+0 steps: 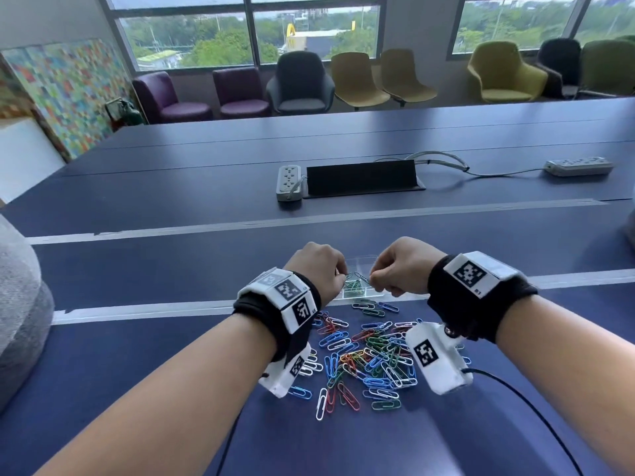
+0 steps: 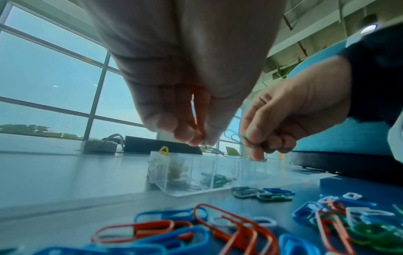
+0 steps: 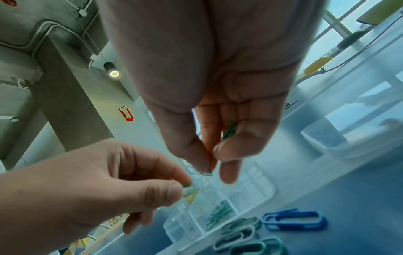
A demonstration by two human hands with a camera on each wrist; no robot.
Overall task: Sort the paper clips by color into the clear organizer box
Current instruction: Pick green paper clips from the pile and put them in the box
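Both hands hover over the clear organizer box (image 1: 360,260) (image 2: 202,165) (image 3: 261,188). Between them hang green paper clips (image 1: 357,278) that look hooked together. My left hand (image 1: 338,277) (image 2: 201,142) (image 3: 185,186) pinches one end of the clips. My right hand (image 1: 375,281) (image 2: 250,146) (image 3: 210,170) pinches the other end. A further green clip (image 3: 229,131) lies against the right hand's curled fingers. One box compartment holds green clips (image 2: 216,179) (image 3: 220,214), and another holds pale yellow ones (image 2: 176,170). The mixed pile of clips (image 1: 364,359) lies on the blue table in front of the box.
Two white power strips (image 1: 288,182) (image 1: 579,166) and a raised black cable hatch (image 1: 360,178) sit farther back on the table. White tape lines cross the tabletop. A black cable (image 1: 515,389) trails under my right arm. A grey cushion (image 1: 17,304) is at the left.
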